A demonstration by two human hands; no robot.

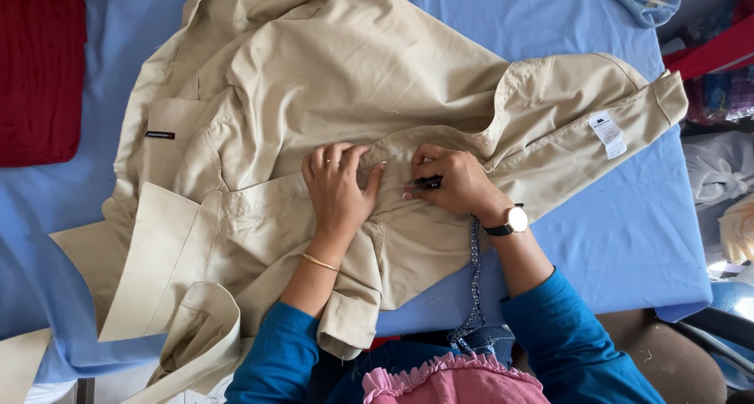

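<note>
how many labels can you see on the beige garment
2: a small dark label on the chest pocket at left, and a white label inside the flap at right. Folds may hide others.

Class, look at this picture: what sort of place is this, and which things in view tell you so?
Probably a sewing or tailoring workroom: a beige garment spread over a blue-covered table, blue-handled scissors at its far edge, and the right hand working a small dark tool at a seam.

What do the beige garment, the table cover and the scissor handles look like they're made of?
Beige garment: seemingly matte woven cotton or a blend; it creases sharply and shows stitched seams. Blue table cover: thin matte cloth, soft wrinkles, draping over the edge. Scissor handles: likely smooth pale blue plastic, slightly glossy. Left hand presses the garment flat.
</note>
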